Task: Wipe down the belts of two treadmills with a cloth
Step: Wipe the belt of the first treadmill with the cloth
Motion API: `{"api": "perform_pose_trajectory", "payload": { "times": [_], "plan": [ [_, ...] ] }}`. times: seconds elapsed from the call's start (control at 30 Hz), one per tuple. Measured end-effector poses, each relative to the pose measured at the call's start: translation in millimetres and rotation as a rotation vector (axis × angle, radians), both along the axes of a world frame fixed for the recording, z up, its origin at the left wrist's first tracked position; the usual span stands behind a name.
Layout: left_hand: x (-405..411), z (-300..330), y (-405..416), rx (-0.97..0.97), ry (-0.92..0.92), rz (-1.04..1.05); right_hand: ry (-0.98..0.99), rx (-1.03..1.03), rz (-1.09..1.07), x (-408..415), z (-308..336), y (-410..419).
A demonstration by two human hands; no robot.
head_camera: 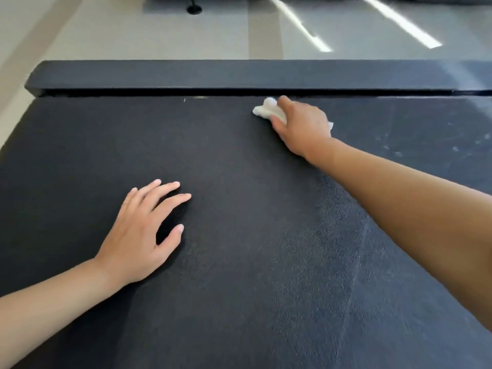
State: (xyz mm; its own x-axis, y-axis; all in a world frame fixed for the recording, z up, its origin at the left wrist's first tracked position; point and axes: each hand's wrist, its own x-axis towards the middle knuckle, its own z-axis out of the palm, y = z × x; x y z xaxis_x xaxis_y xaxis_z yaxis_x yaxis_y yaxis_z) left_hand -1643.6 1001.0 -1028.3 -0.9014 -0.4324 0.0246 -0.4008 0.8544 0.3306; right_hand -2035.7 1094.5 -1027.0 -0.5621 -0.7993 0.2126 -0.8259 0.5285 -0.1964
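Note:
A black textured treadmill belt (239, 262) fills most of the view. Far out on it, near the gap by the side rail, my right hand (300, 126) grips a crumpled white cloth (266, 109) and holds it down on the belt. The cloth sticks out to the left of my fingers, and a small bit shows behind the hand. My left hand (143, 233) rests flat on the belt closer to me, fingers spread and straight, holding nothing. Pale dusty marks show on the belt at the right.
A dark side rail (186, 74) runs across beyond the belt, with a narrow gap between them. Past it lies a glossy grey floor (133, 35) with bright light reflections. A black round foot (194, 8) of some equipment stands at the top.

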Motion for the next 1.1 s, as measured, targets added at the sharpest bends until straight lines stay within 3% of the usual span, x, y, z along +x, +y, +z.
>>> {"api": "perform_pose_trajectory", "payload": {
  "times": [0.23,0.4,0.57,0.63,0.77,0.87,0.97,1.1],
  "plan": [
    [-1.8,4.3,2.8,-0.032,-0.023,0.093,-0.083,0.055,0.329,125.1,8.8,-74.1],
    [0.3,2.3,1.1,-0.03,0.031,0.129,-0.053,0.088,0.652,195.4,16.9,63.8],
    [2.3,-9.1,-2.1,-0.031,0.116,0.136,-0.046,0.142,1.103,175.6,9.1,191.4],
    [3.0,-11.5,-2.0,-0.039,0.133,0.131,-0.084,0.089,1.007,146.0,5.7,175.3],
    [3.5,-13.3,-2.6,-0.04,0.165,0.121,-0.037,-0.004,0.379,87.6,7.1,82.9],
    [5.2,-14.9,-1.7,-0.039,0.173,0.117,0.021,0.035,0.079,87.1,7.0,23.3],
    [7.7,-15.7,-5.6,-0.006,0.191,0.119,0.012,0.016,0.037,139.0,8.6,7.7],
    [10.2,-18.6,-14.4,0.116,0.283,0.143,-0.068,0.031,0.318,248.7,10.1,47.9]
  ]
}}
